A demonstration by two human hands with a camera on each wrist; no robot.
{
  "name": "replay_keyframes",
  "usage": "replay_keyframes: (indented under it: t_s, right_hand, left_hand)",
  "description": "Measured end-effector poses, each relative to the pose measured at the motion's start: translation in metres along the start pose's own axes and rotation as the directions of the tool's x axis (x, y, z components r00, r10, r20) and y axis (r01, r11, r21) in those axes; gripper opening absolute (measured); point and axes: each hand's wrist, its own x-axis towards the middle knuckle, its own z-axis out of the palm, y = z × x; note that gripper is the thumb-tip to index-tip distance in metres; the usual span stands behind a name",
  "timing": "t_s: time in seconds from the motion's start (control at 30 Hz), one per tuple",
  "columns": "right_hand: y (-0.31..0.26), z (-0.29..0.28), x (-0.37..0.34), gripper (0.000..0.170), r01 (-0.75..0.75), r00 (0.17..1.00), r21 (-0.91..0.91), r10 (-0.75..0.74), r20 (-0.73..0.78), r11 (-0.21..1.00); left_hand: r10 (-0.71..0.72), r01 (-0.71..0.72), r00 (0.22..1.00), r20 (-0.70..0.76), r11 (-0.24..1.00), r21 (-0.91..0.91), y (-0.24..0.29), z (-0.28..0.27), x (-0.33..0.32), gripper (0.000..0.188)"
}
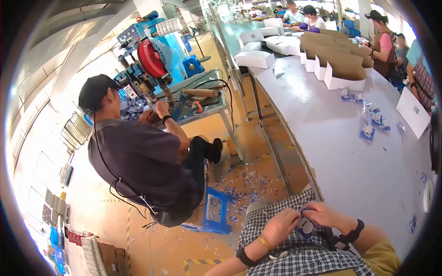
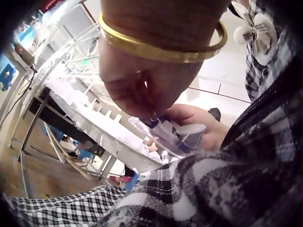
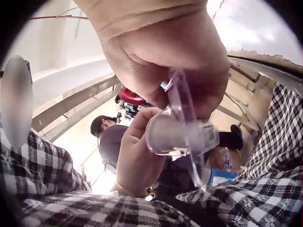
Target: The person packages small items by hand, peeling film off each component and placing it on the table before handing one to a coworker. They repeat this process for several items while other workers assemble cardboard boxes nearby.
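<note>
Over the lap, both hands pinch one small blister pack (image 1: 305, 226) with a blue printed card and a round white item under clear plastic. My left hand (image 1: 282, 226) grips its upper left edge with bent fingers. On the other side, my right hand (image 1: 324, 214) pinches its upper edge, close to the left fingertips. The right wrist view shows the clear bubble (image 3: 173, 135) of the pack edge-on below the right hand. In the left wrist view, the left hand (image 2: 142, 85) covers part of the pack's card.
To the right stands a long white table (image 1: 340, 161) with several similar blister packs (image 1: 367, 132) and open white boxes (image 1: 343, 83) on it. At left, a seated person (image 1: 138, 156) works at a machine with a red reel (image 1: 153, 57). Scraps (image 1: 253, 184) litter the floor.
</note>
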Motion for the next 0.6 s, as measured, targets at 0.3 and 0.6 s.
replay_keyframes:
  t_s: [0.3,0.6]
  right_hand:
    - [-0.014,-0.024,0.017,0.025,-0.029,0.988,-0.07,0.039,0.153,0.997]
    - [0.08,-0.174,0.011,0.024,0.354,0.669,0.45,0.114,-0.734,0.82]
  left_hand:
    - [0.185,-0.191,0.978,0.098,0.98,0.057,-0.003,-0.019,0.014,0.018]
    - [0.101,-0.092,0.969,0.223,0.995,-0.05,-0.008,0.001,0.023,0.022]
